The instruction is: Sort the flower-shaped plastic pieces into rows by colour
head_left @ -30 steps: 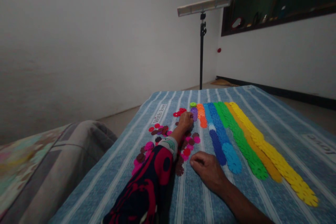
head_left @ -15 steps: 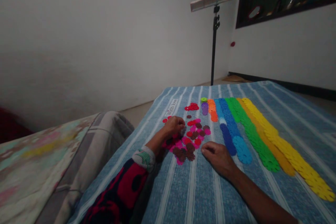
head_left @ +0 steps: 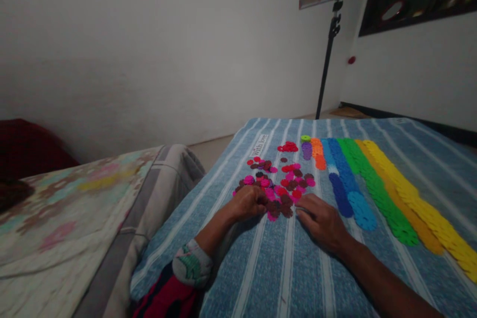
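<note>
A loose pile of pink, red and brown notched plastic discs lies on the blue striped cloth. At its near left edge is my left hand, fingers curled down and closed against the discs; whatever is in them is hidden. My right hand rests at the pile's near right edge, thumb and fingers pinched together, and I cannot make out anything between them. Beyond the pile sits a small group of red discs. To the right, overlapping discs lie in rows by colour, among them green and yellow.
More rows hold orange discs, purple discs and blue discs. On the left stands a bed-like surface with a flowered cover. A lamp stand rises behind the cloth, near the wall.
My left hand has come nearer and lower, from the pile's far left part to its near edge. My right hand stays close to the pile. The view has turned slightly left.
</note>
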Motion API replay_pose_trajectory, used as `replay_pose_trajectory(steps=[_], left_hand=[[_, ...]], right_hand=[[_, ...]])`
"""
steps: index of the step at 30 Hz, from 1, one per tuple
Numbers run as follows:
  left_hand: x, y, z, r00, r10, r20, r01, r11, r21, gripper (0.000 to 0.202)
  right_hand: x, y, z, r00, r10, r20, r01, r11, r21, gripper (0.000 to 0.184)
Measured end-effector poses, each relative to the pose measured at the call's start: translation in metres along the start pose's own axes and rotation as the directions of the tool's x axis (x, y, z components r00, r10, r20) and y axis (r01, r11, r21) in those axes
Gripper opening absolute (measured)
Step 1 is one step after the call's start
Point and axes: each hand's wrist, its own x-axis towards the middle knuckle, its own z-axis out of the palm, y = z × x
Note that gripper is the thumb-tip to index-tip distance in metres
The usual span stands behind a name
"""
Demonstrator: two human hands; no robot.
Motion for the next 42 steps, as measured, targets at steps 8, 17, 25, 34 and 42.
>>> replay_pose_trajectory(steps=[8, 17, 25, 34, 42], left_hand=[[-0.004, -0.013, 0.013, 0.996, -0.053, -0.071, 0.058, 0.996, 0.064, 0.009], [-0.006, -0.004, 0.014, 0.996, -0.039, -0.074, 0.042, 0.999, 0.034, 0.011], [-0.003, -0.003, 0.023, 0.992, -0.003, -0.124, 0.009, 0.999, 0.049, 0.015], [-0.005, 0.008, 0.023, 0.996, 0.026, -0.083, -0.023, 0.999, 0.04, 0.01], [-0.006, 0.015, 0.024, 0.997, -0.018, -0.072, 0.033, 0.975, 0.219, 0.014]], right_hand=[[-0.004, -0.024, 0.034, 0.963, -0.163, 0.216, 0.236, 0.894, -0.38, 0.05], [-0.006, -0.017, 0.034, 0.971, -0.145, 0.187, 0.213, 0.88, -0.424, 0.047], [-0.005, -0.02, 0.032, 0.977, -0.138, 0.162, 0.196, 0.877, -0.438, 0.038], [-0.005, -0.019, 0.03, 0.973, -0.178, 0.147, 0.222, 0.894, -0.388, 0.027], [-0.004, -0.017, 0.031, 0.97, -0.215, 0.11, 0.24, 0.906, -0.349, 0.022]])
